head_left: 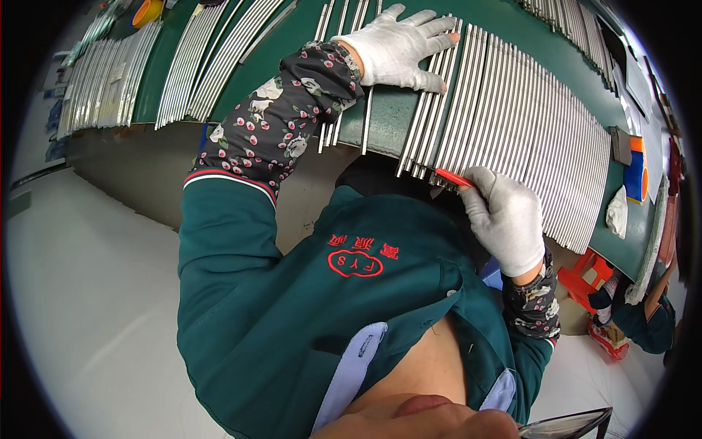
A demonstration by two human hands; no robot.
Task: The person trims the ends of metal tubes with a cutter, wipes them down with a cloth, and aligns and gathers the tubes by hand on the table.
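Step in hand, as judged: marking or checking the near ends of the metal rods (pixel 504 110) laid side by side on the green counter (pixel 387 117).

Left hand (pixel 398 47), white-gloved, is laid flat with fingers spread across the rods near the middle of the row. Nothing is gripped; the rods are only pressed down and steadied.

Right hand (pixel 504 216), also gloved, is closed in a pinch grip on a slim red pen-like tool (pixel 453 178). The tip is held at the near ends of the rods, at the counter's front edge. Whether the tip is actually touching a rod end cannot be told from this view; it may be a marker or a scribe.

Further bundles of rods (pixel 205 58) are stacked at the far left of the counter, well apart from both hands. A white rag (pixel 618 212) and an orange and blue object (pixel 635 172) lie at the right end.

Next move, as judged: the tool would need to be stepped to the neighbouring rod end, with the flat left hand kept down so the row is not rolled or skewed.
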